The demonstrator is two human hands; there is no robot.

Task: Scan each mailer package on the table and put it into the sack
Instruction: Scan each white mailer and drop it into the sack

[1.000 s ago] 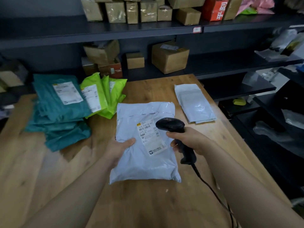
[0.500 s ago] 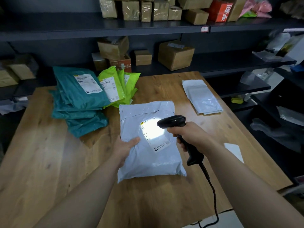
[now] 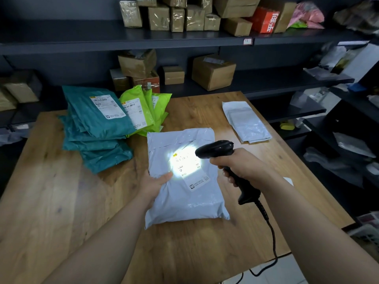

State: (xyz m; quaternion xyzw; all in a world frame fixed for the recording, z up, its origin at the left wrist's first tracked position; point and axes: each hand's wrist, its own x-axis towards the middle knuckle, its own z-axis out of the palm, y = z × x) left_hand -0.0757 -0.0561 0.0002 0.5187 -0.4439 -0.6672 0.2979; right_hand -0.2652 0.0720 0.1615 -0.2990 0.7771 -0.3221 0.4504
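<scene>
A pale grey mailer [image 3: 184, 199] lies at the middle of the wooden table [image 3: 51, 201], label up. My left hand [image 3: 152, 184] grips its left edge, thumb on top. My right hand [image 3: 238, 163] holds a black corded barcode scanner [image 3: 215, 149] just right of the label, and its white light falls on the label [image 3: 185, 160]. Several teal mailers [image 3: 96, 128] are stacked at the back left, with lime green mailers [image 3: 147, 111] leaning beside them. No sack is in view.
A flat stack of pale grey bags [image 3: 246, 121] lies at the table's back right. A white card [image 3: 288, 181] sits by the right edge. Dark shelves with cardboard boxes [image 3: 213, 71] run behind and to the right. The scanner cable [image 3: 272, 238] hangs over the front edge.
The scanner light came on and now shines on the label. The view has shifted, so the table sits further right and lower in frame. Both hands keep their hold.
</scene>
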